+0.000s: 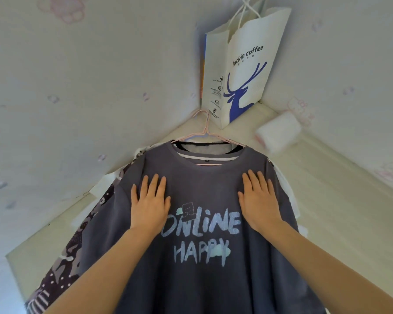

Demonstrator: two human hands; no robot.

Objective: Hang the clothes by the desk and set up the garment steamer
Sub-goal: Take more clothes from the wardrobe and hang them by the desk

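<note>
Pale wallpaper [77, 87] with faint pink prints covers both walls meeting at the corner, above a cream ledge [327, 189]. A grey "ONLINE HAPPY" T-shirt [202, 279] hangs on a pink wire hanger [205, 132] in that corner — over a camouflage-patterned garment [77, 243] behind it. Above hangs a Luckin Coffee paper bag [245, 71]; a white roll [277, 132] lies beside it. The left hand [149, 205] and right hand [260, 202] press flat on the shirt's chest, fingers straight.
</note>
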